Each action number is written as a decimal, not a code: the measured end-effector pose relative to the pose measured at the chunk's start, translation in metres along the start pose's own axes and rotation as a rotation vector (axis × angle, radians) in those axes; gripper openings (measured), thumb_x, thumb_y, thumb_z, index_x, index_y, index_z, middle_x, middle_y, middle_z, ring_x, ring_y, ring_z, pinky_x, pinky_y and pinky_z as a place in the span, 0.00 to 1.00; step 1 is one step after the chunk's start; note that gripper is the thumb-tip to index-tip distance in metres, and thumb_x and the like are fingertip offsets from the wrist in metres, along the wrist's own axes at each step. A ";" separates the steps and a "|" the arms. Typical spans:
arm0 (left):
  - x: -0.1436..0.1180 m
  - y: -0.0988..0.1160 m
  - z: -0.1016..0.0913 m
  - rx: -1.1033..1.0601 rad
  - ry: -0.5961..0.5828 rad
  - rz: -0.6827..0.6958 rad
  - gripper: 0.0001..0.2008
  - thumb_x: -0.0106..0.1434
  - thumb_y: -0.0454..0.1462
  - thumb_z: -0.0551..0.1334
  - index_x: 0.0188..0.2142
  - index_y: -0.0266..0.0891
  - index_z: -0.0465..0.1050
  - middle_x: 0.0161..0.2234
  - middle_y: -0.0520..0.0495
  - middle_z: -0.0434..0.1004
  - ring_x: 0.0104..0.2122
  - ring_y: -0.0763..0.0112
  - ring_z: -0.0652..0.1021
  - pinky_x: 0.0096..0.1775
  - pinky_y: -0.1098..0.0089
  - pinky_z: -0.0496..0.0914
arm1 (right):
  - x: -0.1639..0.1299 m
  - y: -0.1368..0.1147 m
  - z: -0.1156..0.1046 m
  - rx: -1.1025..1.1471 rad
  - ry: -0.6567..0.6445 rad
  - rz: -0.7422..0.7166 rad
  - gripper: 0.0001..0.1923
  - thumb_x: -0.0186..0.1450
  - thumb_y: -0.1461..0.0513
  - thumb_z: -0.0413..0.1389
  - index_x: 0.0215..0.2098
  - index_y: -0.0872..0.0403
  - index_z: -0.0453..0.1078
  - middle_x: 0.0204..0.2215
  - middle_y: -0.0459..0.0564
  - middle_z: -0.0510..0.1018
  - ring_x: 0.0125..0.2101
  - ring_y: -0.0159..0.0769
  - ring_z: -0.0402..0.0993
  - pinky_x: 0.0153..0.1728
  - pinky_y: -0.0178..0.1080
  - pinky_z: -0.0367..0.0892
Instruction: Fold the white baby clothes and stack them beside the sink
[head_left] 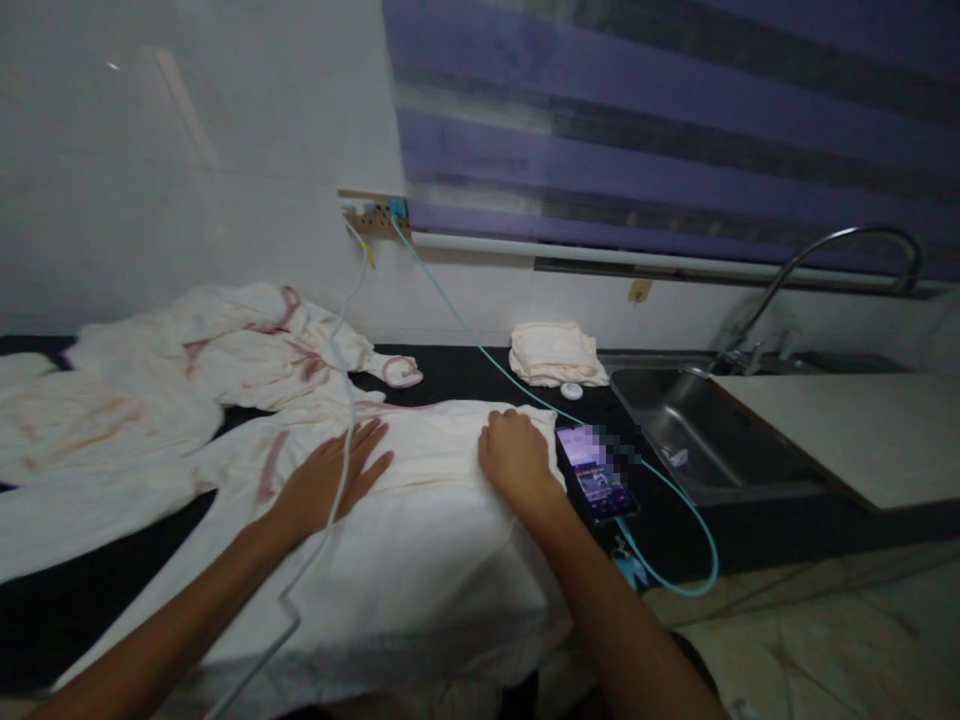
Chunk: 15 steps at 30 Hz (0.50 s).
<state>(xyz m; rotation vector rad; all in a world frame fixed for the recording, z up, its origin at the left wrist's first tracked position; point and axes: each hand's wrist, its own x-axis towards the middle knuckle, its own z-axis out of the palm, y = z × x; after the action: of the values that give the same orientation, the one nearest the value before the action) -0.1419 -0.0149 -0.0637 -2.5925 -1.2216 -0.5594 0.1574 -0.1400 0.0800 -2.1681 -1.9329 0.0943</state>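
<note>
A cream cloth (420,540) with faded reddish marks lies spread over the black counter (675,530) in front of me. My left hand (330,480) rests flat on it, fingers spread, palm down. My right hand (514,450) presses on the cloth's far right part with fingers curled under at the cloth's edge. A white cable (341,450) runs across my left hand.
A heap of similar stained cloths (187,370) lies at the left. A folded cream cloth (555,352) sits by the wall. A lit phone (596,475) on a teal cable (675,500) lies right of my right hand. A steel sink (705,440) with tap (825,260) is further right.
</note>
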 end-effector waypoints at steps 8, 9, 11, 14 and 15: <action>0.001 -0.013 -0.007 -0.035 -0.065 0.040 0.39 0.76 0.57 0.42 0.72 0.34 0.62 0.72 0.34 0.61 0.71 0.47 0.66 0.70 0.48 0.64 | 0.038 0.014 0.084 0.035 0.053 0.033 0.31 0.79 0.51 0.40 0.76 0.50 0.56 0.77 0.52 0.55 0.76 0.57 0.43 0.73 0.61 0.38; -0.002 -0.022 -0.011 -0.030 -0.108 0.056 0.37 0.76 0.57 0.43 0.73 0.37 0.61 0.73 0.38 0.60 0.71 0.47 0.66 0.70 0.47 0.63 | 0.038 0.016 0.088 0.037 0.047 0.030 0.32 0.79 0.50 0.39 0.77 0.48 0.55 0.77 0.50 0.54 0.76 0.59 0.42 0.74 0.61 0.37; -0.010 -0.044 -0.017 0.002 -0.179 0.046 0.33 0.77 0.54 0.45 0.75 0.46 0.58 0.74 0.45 0.58 0.72 0.46 0.64 0.69 0.41 0.62 | 0.039 0.021 0.091 0.036 0.037 0.032 0.32 0.78 0.49 0.39 0.77 0.47 0.54 0.77 0.48 0.53 0.76 0.60 0.40 0.74 0.62 0.35; -0.027 -0.075 -0.021 0.058 -0.174 -0.043 0.31 0.77 0.52 0.48 0.75 0.48 0.58 0.74 0.48 0.60 0.72 0.43 0.63 0.68 0.38 0.63 | 0.041 0.022 0.092 0.030 0.036 0.042 0.33 0.78 0.48 0.39 0.78 0.47 0.53 0.78 0.48 0.52 0.77 0.61 0.39 0.73 0.63 0.35; -0.032 -0.083 -0.021 0.061 -0.162 -0.062 0.31 0.77 0.52 0.48 0.74 0.46 0.58 0.73 0.47 0.61 0.71 0.45 0.64 0.68 0.40 0.63 | 0.042 0.022 0.092 0.028 0.033 0.042 0.33 0.78 0.48 0.39 0.78 0.47 0.53 0.78 0.48 0.52 0.77 0.61 0.38 0.73 0.64 0.35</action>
<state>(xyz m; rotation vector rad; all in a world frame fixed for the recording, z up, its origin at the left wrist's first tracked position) -0.2304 0.0081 -0.0554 -2.5987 -1.3499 -0.3225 0.1654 -0.0885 -0.0097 -2.1789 -1.8573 0.0915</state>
